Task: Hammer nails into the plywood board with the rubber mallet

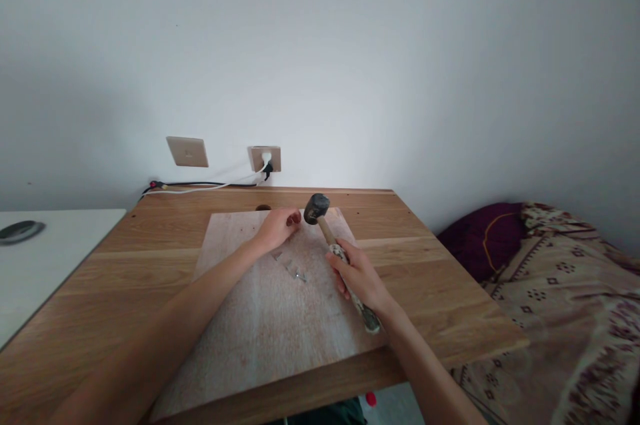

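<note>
My right hand (357,276) is wrapped round the worn wooden handle of a hammer (325,223). Its dark head sits low over the far end of a pale plywood board (270,325). My left hand (280,223) rests on the board just left of the hammer head, fingers pinched together at the tips; what they pinch is too small to see. A few loose nails (293,267) lie on the board between my two hands.
The board lies on a wooden table (150,258) against a white wall. Two wall sockets (265,158) with plugged cables sit behind it. A white surface (45,258) stands to the left, and a patterned bed cover (560,305) to the right.
</note>
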`<state>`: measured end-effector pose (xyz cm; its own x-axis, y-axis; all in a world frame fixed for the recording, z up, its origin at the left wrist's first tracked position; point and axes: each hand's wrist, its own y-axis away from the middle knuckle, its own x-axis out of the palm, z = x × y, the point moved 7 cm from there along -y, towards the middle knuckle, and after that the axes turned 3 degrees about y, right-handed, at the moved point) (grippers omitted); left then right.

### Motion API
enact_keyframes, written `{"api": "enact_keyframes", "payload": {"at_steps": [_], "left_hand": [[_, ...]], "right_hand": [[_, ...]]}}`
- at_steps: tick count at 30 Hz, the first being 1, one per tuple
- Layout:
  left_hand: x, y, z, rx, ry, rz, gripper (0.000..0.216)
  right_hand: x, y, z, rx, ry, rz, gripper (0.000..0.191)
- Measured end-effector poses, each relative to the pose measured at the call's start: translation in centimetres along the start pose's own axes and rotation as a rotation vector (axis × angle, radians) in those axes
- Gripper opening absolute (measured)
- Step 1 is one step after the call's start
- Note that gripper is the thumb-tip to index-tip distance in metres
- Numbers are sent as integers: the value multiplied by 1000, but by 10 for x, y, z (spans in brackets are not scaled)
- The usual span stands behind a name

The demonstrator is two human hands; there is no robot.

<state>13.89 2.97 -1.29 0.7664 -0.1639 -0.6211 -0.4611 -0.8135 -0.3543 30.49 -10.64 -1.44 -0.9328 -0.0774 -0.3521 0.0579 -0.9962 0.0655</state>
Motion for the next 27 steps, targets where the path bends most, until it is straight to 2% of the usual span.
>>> {"api": "enact_keyframes", "payload": {"at_steps": [6,8,10,12,14,16,18,22,27], "left_hand": [[-1,-1,7,-48,91,0,38],[-8,1,5,-42,20,-20,35],[-18,6,-2,-18,-72,-10,23],[-24,14,-11,14,-128,116,10],[-26,27,-23,62,-152,329,5],[-29,43,-34,126,-168,500,10],[-32,55,-41,170,-171,580,21],[-31,65,-39,162,-112,585,31],[-26,59,-30,158,-101,490,19]], "right_hand": [[6,-1,12,-22,98,17,18],[7,-1,13,-18,137,33,17],[8,-1,11,-16,149,38,17],[8,0,9,-20,143,31,18],[8,0,6,-26,140,28,18],[8,0,4,-30,128,28,18],[7,0,3,-40,112,22,19],[5,0,3,-43,117,19,20],[7,1,2,-26,137,38,19]]}}
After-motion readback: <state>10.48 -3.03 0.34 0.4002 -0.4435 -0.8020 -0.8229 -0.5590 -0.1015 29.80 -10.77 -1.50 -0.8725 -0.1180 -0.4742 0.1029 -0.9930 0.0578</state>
